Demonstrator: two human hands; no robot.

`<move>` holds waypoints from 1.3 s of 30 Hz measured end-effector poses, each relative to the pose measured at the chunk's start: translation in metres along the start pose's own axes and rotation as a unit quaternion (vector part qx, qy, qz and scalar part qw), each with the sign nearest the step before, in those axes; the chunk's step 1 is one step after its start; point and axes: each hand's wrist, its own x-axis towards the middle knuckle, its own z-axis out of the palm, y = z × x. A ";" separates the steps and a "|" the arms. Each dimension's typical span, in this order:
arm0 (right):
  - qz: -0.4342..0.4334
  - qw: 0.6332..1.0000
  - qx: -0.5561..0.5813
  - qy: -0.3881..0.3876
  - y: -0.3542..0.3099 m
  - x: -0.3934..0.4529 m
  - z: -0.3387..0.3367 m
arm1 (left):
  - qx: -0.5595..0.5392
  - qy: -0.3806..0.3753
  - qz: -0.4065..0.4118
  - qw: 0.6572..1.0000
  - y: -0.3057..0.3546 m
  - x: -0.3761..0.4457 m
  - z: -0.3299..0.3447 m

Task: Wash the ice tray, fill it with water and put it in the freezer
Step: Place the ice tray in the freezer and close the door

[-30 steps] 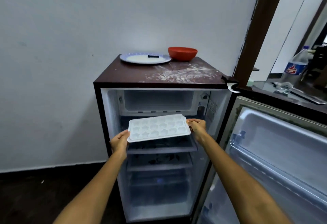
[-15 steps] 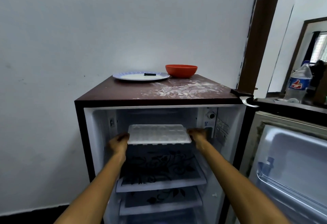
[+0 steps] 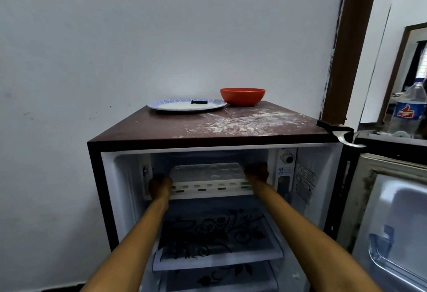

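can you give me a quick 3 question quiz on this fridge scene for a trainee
1. True or false: the ice tray lies inside the freezer compartment at the top of the fridge.
2. What sits beside the plate on the fridge top? A) a kettle B) an orange bowl C) a mug
3. Fill in: the left hand and right hand hold the tray at its two ____.

Key: 1 true; 2 B, the orange bowl; 3 ends.
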 end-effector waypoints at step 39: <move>-0.060 0.949 -0.300 0.074 0.164 -0.352 -0.272 | 0.276 -0.398 0.278 0.829 -0.114 -0.428 -0.009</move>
